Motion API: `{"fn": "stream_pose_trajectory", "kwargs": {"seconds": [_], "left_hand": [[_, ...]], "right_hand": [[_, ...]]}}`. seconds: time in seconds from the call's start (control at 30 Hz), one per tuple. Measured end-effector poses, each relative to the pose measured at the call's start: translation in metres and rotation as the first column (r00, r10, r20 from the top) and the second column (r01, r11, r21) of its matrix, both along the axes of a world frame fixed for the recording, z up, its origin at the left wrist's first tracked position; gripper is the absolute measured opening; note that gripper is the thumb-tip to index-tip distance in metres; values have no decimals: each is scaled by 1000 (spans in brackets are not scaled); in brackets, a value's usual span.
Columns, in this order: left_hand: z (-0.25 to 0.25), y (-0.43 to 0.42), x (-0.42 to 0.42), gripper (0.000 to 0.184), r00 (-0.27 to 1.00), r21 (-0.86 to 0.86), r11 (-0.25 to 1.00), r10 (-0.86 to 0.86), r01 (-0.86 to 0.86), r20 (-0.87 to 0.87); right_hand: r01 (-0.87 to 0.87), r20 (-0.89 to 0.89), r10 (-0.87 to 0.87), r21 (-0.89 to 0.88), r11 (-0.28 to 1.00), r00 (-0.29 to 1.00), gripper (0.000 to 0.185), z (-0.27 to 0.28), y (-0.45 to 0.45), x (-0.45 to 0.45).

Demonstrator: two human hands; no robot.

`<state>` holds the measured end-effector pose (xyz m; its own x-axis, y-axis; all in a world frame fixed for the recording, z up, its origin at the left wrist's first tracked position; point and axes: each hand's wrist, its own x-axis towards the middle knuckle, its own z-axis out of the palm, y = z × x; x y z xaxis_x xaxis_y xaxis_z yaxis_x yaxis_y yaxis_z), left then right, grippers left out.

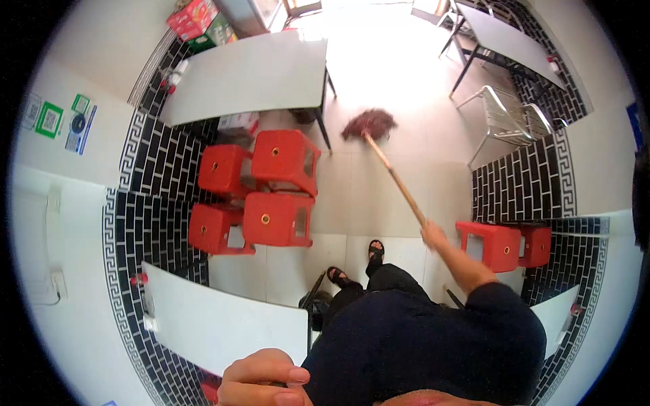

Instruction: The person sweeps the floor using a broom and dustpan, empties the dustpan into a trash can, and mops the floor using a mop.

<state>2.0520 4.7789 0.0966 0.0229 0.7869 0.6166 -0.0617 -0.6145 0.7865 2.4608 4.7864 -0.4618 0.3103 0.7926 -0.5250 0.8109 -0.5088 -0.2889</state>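
My right hand (pixel 433 235) is wrapped round the wooden handle of a mop (pixel 396 177), near the handle's upper end, with the arm stretched forward. The dark reddish mop head (pixel 370 124) rests on the pale tiled floor ahead of me. Close to the camera, at the bottom of the view, my left hand (pixel 264 379) has its fingers curled in, and what it holds, if anything, is hidden. Behind that hand lies the white top of a near table (pixel 223 318).
Several red plastic stools (pixel 281 159) stand on the left, beside a white table (pixel 250 74). More red stools (pixel 491 247) are on the right. A metal chair (pixel 504 115) and another table (pixel 508 37) stand farther right. My sandalled feet (pixel 355 264) are on the tiles.
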Motion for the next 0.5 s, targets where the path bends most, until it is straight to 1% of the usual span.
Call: {"fn": "stream_pose_trajectory", "kwargs": {"seconds": [0.03, 0.07, 0.1, 0.13, 0.17, 0.2, 0.23, 0.27, 0.3, 0.33, 0.37, 0.4, 0.43, 0.5], "left_hand": [[-1, -1, 3, 45, 1000, -19, 1000, 21, -21, -18], [-2, -1, 7, 44, 998, -32, 998, 53, -54, -47], [-4, -2, 10, 43, 993, -46, 995, 84, -88, -78], [-6, -2, 13, 43, 990, -69, 992, 102, -109, -99], [-10, -2, 15, 43, 985, -86, 988, 119, -131, -126], [-13, -2, 16, 43, 979, -100, 983, 135, -151, -151], [-14, -3, 16, 43, 975, -120, 979, 145, -167, -167], [-15, -5, 15, 42, 978, -178, 972, 125, -155, -170], [-15, -7, 13, 40, 981, -233, 963, 100, -137, -164], [-17, -7, 13, 40, 982, -249, 959, 94, -133, -162], [-22, -6, 15, 40, 983, -177, 970, 147, -164, -109], [-26, -7, 14, 40, 979, -101, 974, 200, -203, -46], [-24, -11, 8, 40, 980, -105, 974, 196, -198, -30], [-16, -22, -7, 41, 992, -345, 939, 54, -12, 112]], "right_hand": [[68, -62, -74, -92, 993, 995, 29, 12, 62, -14], [54, -103, -70, -152, 987, 992, 27, 11, 116, -22], [20, -78, -22, -36, 999, 997, 28, 4, 162, -32], [56, -110, -53, 21, 998, 993, 31, -2, 204, -42], [104, -156, -105, -16, 994, 982, 28, 18, 245, -60], [118, -186, -121, -28, 993, 975, 25, 12, 280, -69], [168, -237, -178, -62, 984, 955, 25, 11, 309, -80], [219, -280, -239, -99, 971, 930, 24, 13, 321, -92], [214, -279, -239, -118, 970, 930, 24, 17, 312, -102], [173, -276, -204, -133, 976, 939, 24, 24, 302, -107], [135, -268, -169, -140, 981, 948, 27, 32, 293, -106], [75, -230, -102, -122, 990, 968, 25, 31, 272, -103], [15, -191, -35, -109, 994, 981, 25, 27, 237, -100], [-28, -175, 9, -107, 994, 984, 31, 17, 165, -89]]}}
